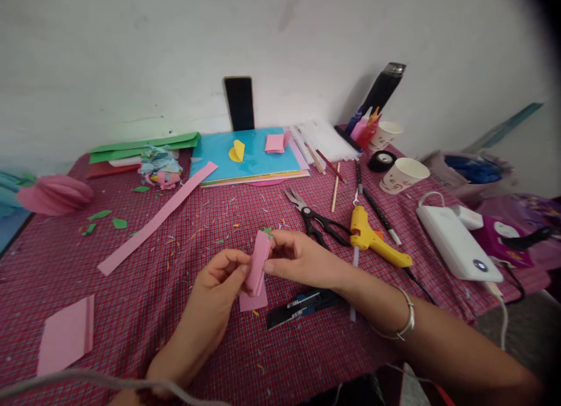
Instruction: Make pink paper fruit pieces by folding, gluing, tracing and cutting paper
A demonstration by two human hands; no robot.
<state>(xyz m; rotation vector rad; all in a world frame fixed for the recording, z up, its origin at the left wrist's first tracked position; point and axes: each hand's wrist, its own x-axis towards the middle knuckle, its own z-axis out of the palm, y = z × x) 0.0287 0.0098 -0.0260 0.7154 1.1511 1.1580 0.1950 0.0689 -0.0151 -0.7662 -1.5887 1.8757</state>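
Note:
Both my hands meet over the middle of the red checked tablecloth (pixel 144 289). They hold a small folded piece of pink paper (pixel 258 266) upright between them. My left hand (pixel 217 289) pinches its lower left side with thumb and fingers. My right hand (pixel 298 257), with a silver bangle on the wrist, pinches its upper right edge. Just under the paper lies a black and blue utility knife (pixel 300 304).
Black scissors (pixel 318 219) and a yellow glue gun (pixel 374 236) lie right of my hands. A long pink strip (pixel 158 216) runs to the left, a pink folded sheet (pixel 65 336) at near left. Coloured paper stack (pixel 249 158), paper cups (pixel 401 175), a white power bank (pixel 458 242) sit behind.

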